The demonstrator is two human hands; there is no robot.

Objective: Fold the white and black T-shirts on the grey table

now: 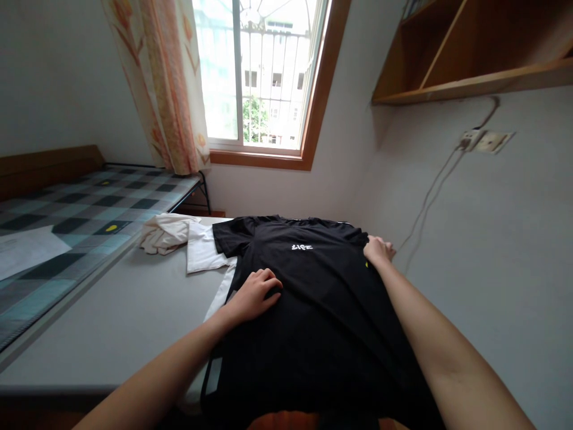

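A black T-shirt [313,310] with small white lettering lies spread over a white table, its collar toward the window and its lower part reaching the near edge. Under its left side a white garment [206,248] sticks out. My left hand [257,292] rests on the left part of the black shirt, fingers slightly curled and apart, holding nothing. At the shirt's right sleeve, by the wall, the fingers of my right hand [378,248] are closed on the black cloth.
A crumpled beige cloth [165,233] lies on the white table [111,322] at the back left. Beyond it are a bed with a checkered mat [80,209] and white paper [31,248]. A cable [425,206] hangs from a socket at right, below a wooden shelf [447,89].
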